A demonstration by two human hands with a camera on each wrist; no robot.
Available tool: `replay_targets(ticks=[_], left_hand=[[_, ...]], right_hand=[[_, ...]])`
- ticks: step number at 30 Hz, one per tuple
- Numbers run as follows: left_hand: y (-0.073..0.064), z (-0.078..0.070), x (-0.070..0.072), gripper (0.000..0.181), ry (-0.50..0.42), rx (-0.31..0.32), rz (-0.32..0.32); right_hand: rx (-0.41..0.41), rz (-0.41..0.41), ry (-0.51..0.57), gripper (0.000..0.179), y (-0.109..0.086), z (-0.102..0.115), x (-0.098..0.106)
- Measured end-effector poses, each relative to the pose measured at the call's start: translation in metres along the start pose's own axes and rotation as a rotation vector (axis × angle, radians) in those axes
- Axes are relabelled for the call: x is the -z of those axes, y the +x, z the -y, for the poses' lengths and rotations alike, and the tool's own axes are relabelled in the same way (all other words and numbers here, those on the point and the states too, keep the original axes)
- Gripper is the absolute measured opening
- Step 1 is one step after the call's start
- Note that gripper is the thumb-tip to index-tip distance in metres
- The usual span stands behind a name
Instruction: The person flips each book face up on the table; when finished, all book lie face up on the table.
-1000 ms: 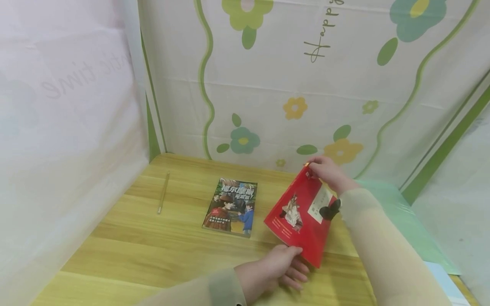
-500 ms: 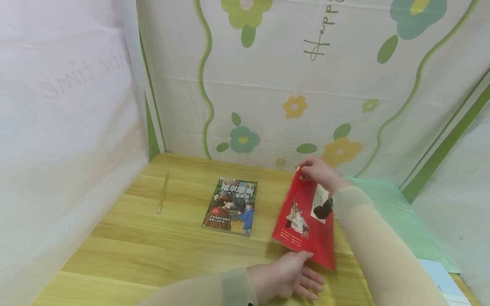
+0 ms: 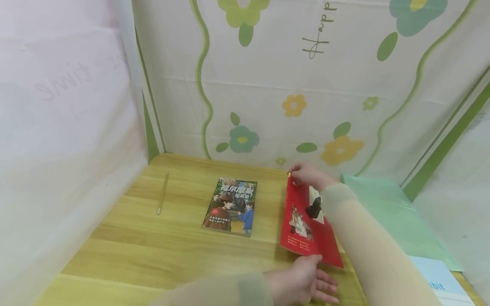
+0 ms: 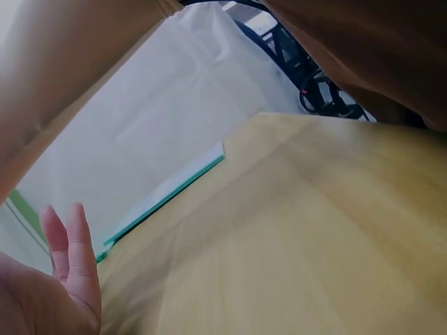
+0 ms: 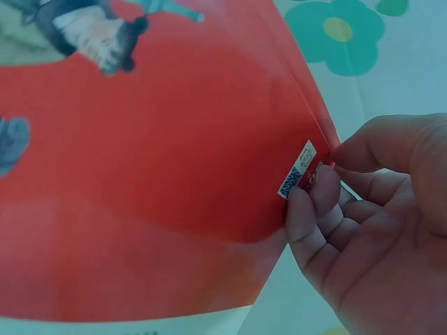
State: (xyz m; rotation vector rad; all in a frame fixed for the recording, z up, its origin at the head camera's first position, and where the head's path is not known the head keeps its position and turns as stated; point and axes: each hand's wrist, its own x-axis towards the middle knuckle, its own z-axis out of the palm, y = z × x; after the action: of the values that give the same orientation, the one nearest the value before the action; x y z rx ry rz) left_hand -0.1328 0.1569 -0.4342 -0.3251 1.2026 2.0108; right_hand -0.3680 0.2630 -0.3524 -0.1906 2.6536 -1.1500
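A red book (image 3: 306, 229) with a drawn figure and a pale label on its cover is held tilted over the right part of the table. My right hand (image 3: 311, 174) pinches its top corner by the spine; in the right wrist view the fingers of that hand (image 5: 377, 202) curl at the corner beside a small barcode sticker. At the book's lower edge is my left hand (image 3: 302, 278), thumb against the edge and the other fingers stretched out. The left wrist view shows this hand (image 4: 52, 293) with straight fingers. Left of the red book lies a comic-style book (image 3: 231, 207), face up.
A pencil (image 3: 163, 193) lies at the left of the wooden table (image 3: 126, 255). To the right are a green translucent folder (image 3: 386, 208) and a white-and-blue item (image 3: 440, 276), partly behind the right sleeve. A flower-printed curtain (image 3: 268, 76) closes off the back.
The red book has turned more upright, its top corner swinging left and down with my right hand. My left hand has slid right and slightly down along with the lower edge.
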Motion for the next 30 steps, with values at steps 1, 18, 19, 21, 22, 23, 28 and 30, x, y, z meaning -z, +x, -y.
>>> replay_targets(ticks=[1, 18, 19, 21, 22, 23, 28, 30], left_hand=[[0.001, 0.001, -0.001, 0.046, -0.019, 0.001, -0.015], [0.014, 0.002, -0.006, 0.022, 0.017, -0.012, -0.021], [0.014, 0.002, -0.005, 0.022, 0.016, -0.009, -0.013], [0.015, 0.001, -0.004, 0.023, 0.017, -0.009, -0.005], [0.014, 0.001, -0.003, 0.024, 0.017, -0.006, -0.002], [0.014, 0.000, -0.003, 0.025, 0.017, -0.007, 0.003], [0.012, -0.003, -0.001, 0.027, 0.039, -0.003, 0.026], [0.011, -0.005, 0.000, 0.027, 0.053, -0.003, 0.036]], right_hand=[[-0.002, 0.006, 0.000, 0.025, 0.002, 0.001, -0.002], [0.003, 0.041, -0.115, 0.024, 0.025, -0.006, -0.034], [0.010, 0.042, -0.118, 0.024, 0.026, -0.006, -0.035], [0.010, 0.051, -0.121, 0.024, 0.027, -0.006, -0.037], [0.006, 0.056, -0.133, 0.025, 0.028, -0.006, -0.038], [0.002, 0.065, -0.147, 0.026, 0.029, -0.006, -0.038], [-0.037, 0.110, -0.200, 0.034, 0.031, -0.006, -0.040], [-0.041, 0.118, -0.201, 0.035, 0.031, -0.005, -0.041]])
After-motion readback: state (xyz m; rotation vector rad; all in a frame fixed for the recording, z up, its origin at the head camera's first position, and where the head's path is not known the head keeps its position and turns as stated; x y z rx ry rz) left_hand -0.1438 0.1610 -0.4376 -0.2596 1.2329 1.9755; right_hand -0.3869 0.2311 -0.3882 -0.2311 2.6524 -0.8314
